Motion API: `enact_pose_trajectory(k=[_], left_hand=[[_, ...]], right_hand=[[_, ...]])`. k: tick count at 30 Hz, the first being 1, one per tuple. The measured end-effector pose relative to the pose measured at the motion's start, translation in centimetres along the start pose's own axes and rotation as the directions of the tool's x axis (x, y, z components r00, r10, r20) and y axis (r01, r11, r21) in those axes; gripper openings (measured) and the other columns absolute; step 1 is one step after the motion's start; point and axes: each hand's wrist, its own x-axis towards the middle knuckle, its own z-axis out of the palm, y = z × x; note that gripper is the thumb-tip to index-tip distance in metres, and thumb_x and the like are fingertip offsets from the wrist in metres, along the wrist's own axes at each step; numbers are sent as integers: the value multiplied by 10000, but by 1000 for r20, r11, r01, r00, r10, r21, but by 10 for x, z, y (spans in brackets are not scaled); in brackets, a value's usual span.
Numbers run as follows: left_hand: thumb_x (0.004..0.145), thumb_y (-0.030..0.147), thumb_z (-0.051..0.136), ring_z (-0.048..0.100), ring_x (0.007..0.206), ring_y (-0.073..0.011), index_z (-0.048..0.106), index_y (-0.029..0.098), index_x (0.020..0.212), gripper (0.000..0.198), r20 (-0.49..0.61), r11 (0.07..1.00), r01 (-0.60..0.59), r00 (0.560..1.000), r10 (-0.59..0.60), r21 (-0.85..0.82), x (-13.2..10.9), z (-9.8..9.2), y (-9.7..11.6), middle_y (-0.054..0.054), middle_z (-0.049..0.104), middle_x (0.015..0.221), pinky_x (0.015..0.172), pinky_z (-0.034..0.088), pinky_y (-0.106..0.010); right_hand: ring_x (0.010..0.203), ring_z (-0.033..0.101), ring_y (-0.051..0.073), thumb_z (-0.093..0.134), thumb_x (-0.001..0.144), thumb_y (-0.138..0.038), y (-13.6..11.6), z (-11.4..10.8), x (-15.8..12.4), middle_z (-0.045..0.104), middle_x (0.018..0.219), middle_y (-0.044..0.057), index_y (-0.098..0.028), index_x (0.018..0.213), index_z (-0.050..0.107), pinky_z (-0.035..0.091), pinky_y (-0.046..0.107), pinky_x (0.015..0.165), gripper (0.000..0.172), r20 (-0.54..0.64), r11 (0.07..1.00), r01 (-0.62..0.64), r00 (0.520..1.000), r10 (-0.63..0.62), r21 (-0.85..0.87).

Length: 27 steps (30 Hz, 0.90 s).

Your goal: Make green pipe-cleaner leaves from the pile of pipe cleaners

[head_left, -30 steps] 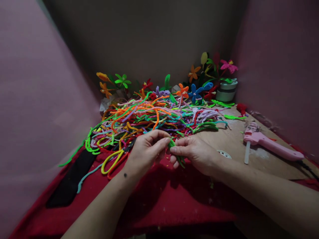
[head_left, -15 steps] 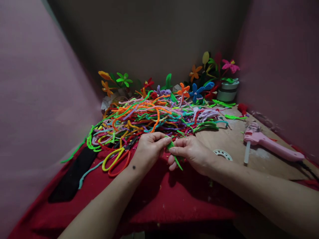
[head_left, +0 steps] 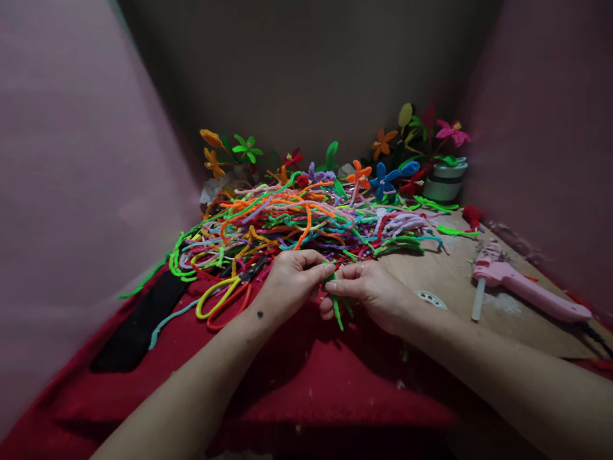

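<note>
A glue gun lies on a board.

Glue gun right of hands, scissors left; flowers seemingly behind pipe-cleaner pile.

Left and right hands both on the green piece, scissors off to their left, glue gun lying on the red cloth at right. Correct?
Not quite: the glue gun lies on the brown board, not the red cloth; the head view shows it. Left hand and right hand on the green piece, scissors left: right.
</note>
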Motion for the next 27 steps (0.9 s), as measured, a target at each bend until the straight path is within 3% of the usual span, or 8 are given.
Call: enact_pose_trajectory(k=[4, 8, 10, 12, 15, 18, 21, 27], left_hand=[[674, 264, 608, 362, 382, -44, 558, 128, 661, 146, 6, 997, 4, 1000, -4, -73, 2, 1, -2, 56, 462, 462, 385, 286, -176], [692, 222, 589, 437, 503, -66, 572, 131, 599, 132, -107, 963, -211, 967, 231, 168, 5, 5, -8, 31, 512, 536, 497, 352, -192], [711, 244, 580, 466, 544, -75, 588, 137, 635, 131, -164, 946, -265, 941, 296, 185, 6, 6, -10, 21, 543, 589, 525, 366, -197], [730, 299, 575, 441, 479, -61, 575, 140, 682, 166, -158, 973, -223, 961, 229, 54, 7, 6, -11, 27, 539, 582, 463, 341, -190], [738, 372, 578, 347, 352, -35, 535, 143, 693, 237, -23, 985, -58, 998, 54, -165, 7, 4, -10, 56, 476, 478, 362, 244, -172], [711, 361, 617, 333, 316, -33, 536, 143, 709, 233, 106, 969, 73, 993, -48, -237, 5, 5, -11, 60, 466, 425, 335, 230, -162], [684, 312, 639, 360, 305, -38, 543, 135, 697, 202, 180, 964, 94, 982, -49, -249, 4, 10, -13, 42, 505, 437, 309, 251, -158], [701, 284, 601, 348, 266, -38, 531, 130, 638, 180, 220, 945, 109, 975, -40, -310, 5, 17, -18, 47, 485, 405, 267, 276, -154]], right_hand=[[498, 617, 155, 668, 641, -304, 2, -2, 0, 677, 591, 65, -118, 670, 599, 449, 254, 489, 200, 4, 999, -9, 1000, 9, -39], [473, 605, 161, 666, 645, -288, 3, -1, -1, 656, 554, 43, -133, 672, 573, 459, 279, 492, 182, -13, 1000, -6, 1000, 5, -29], [483, 603, 159, 677, 639, -274, 3, -2, -1, 648, 556, 31, -134, 687, 587, 474, 304, 531, 173, -32, 1000, 5, 999, -5, 10], [499, 591, 136, 699, 625, -263, 4, -4, 1, 648, 588, 19, -133, 706, 614, 466, 289, 551, 175, -64, 996, 62, 996, -57, 69], [502, 547, 90, 733, 595, -240, 3, -6, 5, 630, 602, -11, -140, 682, 633, 416, 230, 518, 166, -143, 968, 200, 974, -178, 154], [493, 522, 85, 743, 579, -225, 1, -7, 8, 601, 580, -31, -154, 652, 614, 392, 227, 496, 164, -205, 939, 260, 955, -215, 224], [505, 515, 86, 741, 579, -219, 1, -7, 10, 585, 579, -34, -156, 641, 598, 387, 230, 504, 168, -232, 930, 279, 947, -224, 239], [485, 495, 77, 752, 554, -181, 4, -6, 12, 568, 564, -42, -161, 592, 557, 377, 224, 489, 200, -254, 915, 295, 940, -227, 275]])
